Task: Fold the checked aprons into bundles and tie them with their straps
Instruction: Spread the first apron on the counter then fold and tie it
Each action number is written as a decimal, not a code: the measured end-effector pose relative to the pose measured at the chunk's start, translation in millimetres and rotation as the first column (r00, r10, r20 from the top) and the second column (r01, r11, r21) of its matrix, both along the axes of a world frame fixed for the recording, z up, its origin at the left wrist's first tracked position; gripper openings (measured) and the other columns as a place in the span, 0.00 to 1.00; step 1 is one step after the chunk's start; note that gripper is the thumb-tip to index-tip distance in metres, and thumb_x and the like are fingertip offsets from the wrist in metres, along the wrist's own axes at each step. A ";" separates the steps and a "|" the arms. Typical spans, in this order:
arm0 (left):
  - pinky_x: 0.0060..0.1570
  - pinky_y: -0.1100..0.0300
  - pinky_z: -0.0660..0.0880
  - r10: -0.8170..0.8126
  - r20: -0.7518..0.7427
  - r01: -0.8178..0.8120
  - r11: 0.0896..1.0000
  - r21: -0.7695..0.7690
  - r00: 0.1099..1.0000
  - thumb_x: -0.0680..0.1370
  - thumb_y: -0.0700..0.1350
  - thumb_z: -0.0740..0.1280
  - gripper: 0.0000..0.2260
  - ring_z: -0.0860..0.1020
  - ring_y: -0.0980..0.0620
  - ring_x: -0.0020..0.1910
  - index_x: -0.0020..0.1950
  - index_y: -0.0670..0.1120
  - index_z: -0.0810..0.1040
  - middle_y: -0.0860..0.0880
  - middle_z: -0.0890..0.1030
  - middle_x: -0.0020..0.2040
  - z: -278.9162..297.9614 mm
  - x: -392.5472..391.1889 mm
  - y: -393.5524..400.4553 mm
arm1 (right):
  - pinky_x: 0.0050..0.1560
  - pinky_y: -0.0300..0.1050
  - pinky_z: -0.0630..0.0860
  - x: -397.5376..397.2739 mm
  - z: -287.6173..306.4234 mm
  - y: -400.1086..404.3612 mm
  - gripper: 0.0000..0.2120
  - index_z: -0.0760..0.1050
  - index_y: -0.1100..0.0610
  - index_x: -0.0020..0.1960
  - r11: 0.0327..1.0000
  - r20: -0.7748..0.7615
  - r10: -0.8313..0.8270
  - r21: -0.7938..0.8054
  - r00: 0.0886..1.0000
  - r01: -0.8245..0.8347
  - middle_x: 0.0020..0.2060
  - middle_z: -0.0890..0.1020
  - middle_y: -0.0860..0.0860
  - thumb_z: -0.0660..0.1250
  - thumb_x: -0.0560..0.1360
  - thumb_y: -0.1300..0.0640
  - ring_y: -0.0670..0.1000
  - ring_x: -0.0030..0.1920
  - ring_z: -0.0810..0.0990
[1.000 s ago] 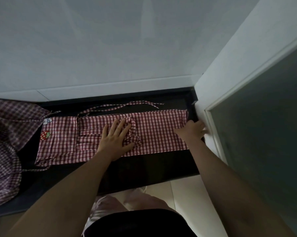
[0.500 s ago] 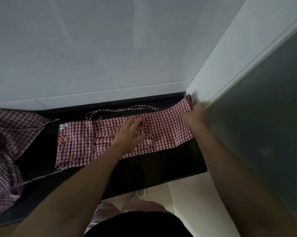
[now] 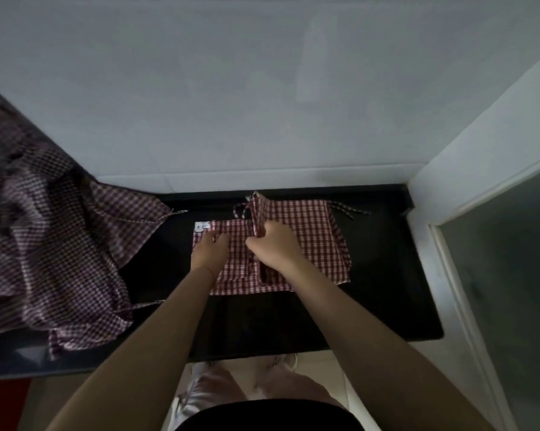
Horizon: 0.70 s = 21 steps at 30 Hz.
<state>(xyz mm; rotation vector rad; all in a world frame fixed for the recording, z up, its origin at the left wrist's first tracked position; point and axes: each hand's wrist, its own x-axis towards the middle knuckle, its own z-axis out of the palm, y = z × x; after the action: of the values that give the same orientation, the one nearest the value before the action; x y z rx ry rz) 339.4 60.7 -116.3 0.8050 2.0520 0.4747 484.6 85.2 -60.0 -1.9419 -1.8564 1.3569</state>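
Note:
A red-and-white checked apron (image 3: 306,234) lies on the black counter (image 3: 371,290), its right end folded over towards the middle. My right hand (image 3: 273,244) grips that folded end, and a raised edge of cloth stands up above its fingers. Flat on the apron's left part, my left hand (image 3: 211,248) presses the cloth down with straight fingers. A white label (image 3: 202,226) shows at the apron's far left corner. Thin checked straps (image 3: 349,209) trail out behind the fold on the right and near the raised edge.
A heap of other checked aprons (image 3: 54,244) covers the counter's left side and hangs over its front edge. A white wall rises behind the counter. A white door frame (image 3: 443,244) with dark glass stands close on the right.
My right hand has carried the apron's right end from the door frame leftwards over the middle. My left hand has slid left along the cloth.

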 end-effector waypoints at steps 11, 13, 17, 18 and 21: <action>0.60 0.50 0.75 0.173 0.556 -0.200 0.980 -0.014 0.813 0.73 0.66 0.66 0.24 0.81 0.49 0.53 0.54 0.47 0.83 0.47 0.84 0.52 -3.8 -56.6 -16.0 | 0.43 0.43 0.78 -96.6 -36.2 -26.8 0.10 0.78 0.55 0.53 0.987 -0.047 0.146 -0.065 0.988 -0.149 0.43 0.82 0.51 0.61 0.81 0.52 0.48 0.41 0.80; 0.60 0.48 0.76 0.094 0.520 -0.120 0.993 0.018 0.849 0.71 0.61 0.71 0.22 0.82 0.48 0.53 0.53 0.45 0.83 0.46 0.85 0.50 -11.7 -62.0 -15.3 | 0.48 0.46 0.79 -98.4 -34.8 -25.1 0.10 0.77 0.56 0.58 0.967 -0.047 0.219 -0.127 0.975 -0.223 0.47 0.82 0.52 0.61 0.81 0.55 0.50 0.45 0.81; 0.52 0.52 0.78 0.025 0.222 -0.030 0.999 0.018 0.975 0.79 0.43 0.64 0.09 0.79 0.50 0.43 0.56 0.43 0.81 0.49 0.80 0.42 -18.0 -66.4 -8.5 | 0.42 0.47 0.80 -65.7 -33.6 -20.8 0.05 0.77 0.54 0.49 0.998 0.016 0.009 0.054 1.000 -0.010 0.42 0.80 0.49 0.62 0.80 0.55 0.49 0.40 0.80; 0.53 0.51 0.77 0.040 0.204 -0.040 0.999 -0.006 0.978 0.80 0.42 0.62 0.10 0.78 0.50 0.43 0.56 0.43 0.80 0.49 0.80 0.44 -17.1 -66.4 -6.5 | 0.40 0.44 0.79 -52.6 -33.3 -19.3 0.04 0.75 0.53 0.47 0.988 0.056 -0.089 0.128 0.994 0.081 0.42 0.79 0.49 0.63 0.80 0.56 0.48 0.40 0.79; 0.51 0.52 0.75 0.068 0.172 -0.056 0.995 -0.078 0.983 0.80 0.40 0.57 0.11 0.78 0.47 0.46 0.55 0.41 0.78 0.43 0.81 0.52 -12.3 -62.1 -0.3 | 0.45 0.43 0.76 -9.3 -35.9 -13.8 0.02 0.72 0.53 0.47 0.893 0.222 -0.377 0.344 0.899 0.290 0.48 0.75 0.50 0.65 0.78 0.58 0.49 0.44 0.75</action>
<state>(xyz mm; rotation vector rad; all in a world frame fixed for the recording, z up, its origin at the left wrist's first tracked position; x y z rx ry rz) 277.3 60.4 -128.6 0.6349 1.9245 0.4851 475.3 71.4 -95.9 -2.2395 -1.6043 0.6749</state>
